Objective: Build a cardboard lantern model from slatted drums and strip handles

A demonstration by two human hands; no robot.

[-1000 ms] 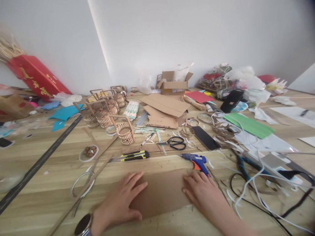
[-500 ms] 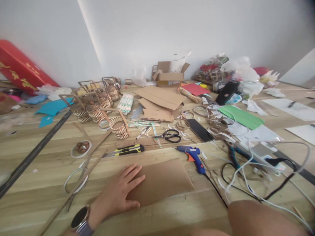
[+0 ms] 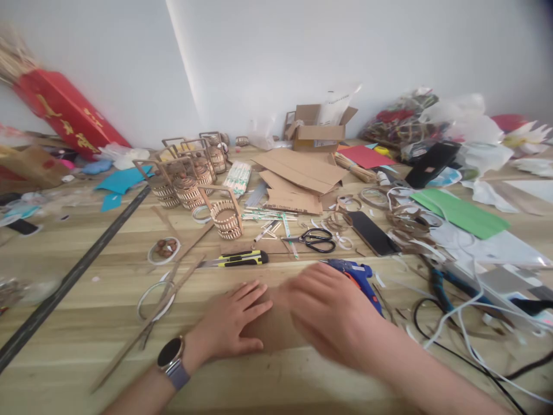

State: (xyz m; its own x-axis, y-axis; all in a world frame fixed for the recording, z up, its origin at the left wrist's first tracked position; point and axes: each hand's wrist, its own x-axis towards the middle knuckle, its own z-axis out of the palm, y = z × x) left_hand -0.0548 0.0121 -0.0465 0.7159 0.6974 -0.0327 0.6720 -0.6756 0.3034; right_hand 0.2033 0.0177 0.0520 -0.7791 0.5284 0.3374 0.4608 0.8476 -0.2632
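Flat on the desk (image 3: 103, 314) it lies, the brown cardboard sheet (image 3: 277, 329), front and centre, plain where it shows, largely covered, just a patch of its dull face visible in the middle!

Cardboard (image 3: 276, 328) is just plain brown, glue gun (image 3: 366, 278) is blue and orange, box cutter (image 3: 242, 259) yellow and black, scissors (image 3: 303, 238) black-handled.
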